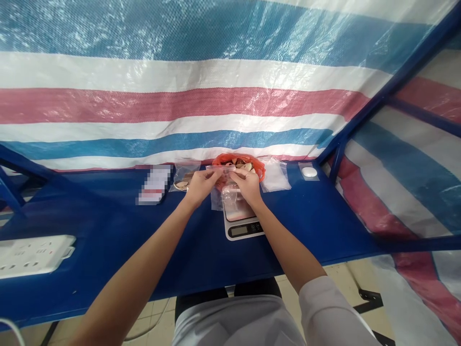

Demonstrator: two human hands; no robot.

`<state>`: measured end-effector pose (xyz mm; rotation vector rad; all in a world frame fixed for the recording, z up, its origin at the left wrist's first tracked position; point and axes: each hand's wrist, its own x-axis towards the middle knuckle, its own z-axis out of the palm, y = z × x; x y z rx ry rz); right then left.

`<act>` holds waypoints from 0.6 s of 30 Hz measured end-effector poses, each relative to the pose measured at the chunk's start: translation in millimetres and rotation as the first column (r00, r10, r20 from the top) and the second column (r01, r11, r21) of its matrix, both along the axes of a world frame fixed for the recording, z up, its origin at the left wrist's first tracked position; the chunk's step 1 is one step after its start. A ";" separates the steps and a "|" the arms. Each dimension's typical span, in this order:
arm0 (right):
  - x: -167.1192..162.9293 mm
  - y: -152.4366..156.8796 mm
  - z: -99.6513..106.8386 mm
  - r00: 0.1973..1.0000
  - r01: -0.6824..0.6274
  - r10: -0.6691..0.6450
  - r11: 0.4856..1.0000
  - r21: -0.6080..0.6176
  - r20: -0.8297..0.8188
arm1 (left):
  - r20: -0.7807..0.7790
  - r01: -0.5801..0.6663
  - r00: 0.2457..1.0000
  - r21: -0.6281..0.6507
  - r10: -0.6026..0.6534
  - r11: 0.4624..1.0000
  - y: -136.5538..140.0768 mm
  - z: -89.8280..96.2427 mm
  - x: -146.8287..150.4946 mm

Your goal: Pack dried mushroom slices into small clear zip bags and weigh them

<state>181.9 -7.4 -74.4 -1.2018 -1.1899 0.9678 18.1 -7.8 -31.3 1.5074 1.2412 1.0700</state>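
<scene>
My left hand [200, 186] and my right hand [247, 185] both pinch the top edge of a small clear plastic bag [217, 198], held above a white digital kitchen scale [242, 226] on the blue table [144, 250]. Just behind my hands sits an open orange plastic bag [256, 166] holding pale brown pieces. A filled clear bag [181, 184] lies to the left of my left hand.
A stack of clear bags [275, 176] lies right of the orange bag, with a small white oval object [309, 171] further right. A white power strip [34, 254] sits at the table's left end. A striped tarp wall [216, 96] and blue frame bars [382, 91] close the back and right.
</scene>
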 end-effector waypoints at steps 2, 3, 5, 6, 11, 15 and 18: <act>-0.9 -2.8 0.0 1.000 -0.028 0.027 0.999 0.021 0.012 | 0.165 0.021 0.986 -0.186 0.010 0.982 7.0 0.5 2.2; -1.0 -3.9 -0.3 0.999 -0.044 0.043 0.998 0.034 0.018 | 0.210 0.027 0.977 -0.252 0.028 0.967 10.2 0.7 2.2; -0.4 -5.2 -1.7 0.997 -0.068 0.066 0.996 0.061 0.043 | 0.231 0.023 0.971 -0.333 0.058 0.943 15.7 1.0 0.9; 0.1 -5.4 -2.7 0.996 -0.078 0.074 0.994 0.071 0.059 | 0.225 0.017 0.972 -0.358 0.069 0.934 17.8 1.2 -0.2; 3.2 -3.6 -7.1 0.983 -0.095 0.070 0.985 0.145 0.171 | 0.190 0.021 0.979 -0.463 0.076 0.886 23.3 1.3 -6.4; 4.0 -0.6 -9.9 0.947 -0.079 -0.004 0.966 0.245 0.320 | 0.159 0.041 0.986 -0.521 0.049 0.853 26.9 0.9 -10.6; 4.0 1.1 -12.8 0.927 -0.093 -0.012 0.961 0.260 0.375 | 0.167 0.047 0.985 -0.540 0.052 0.840 29.5 0.8 -12.0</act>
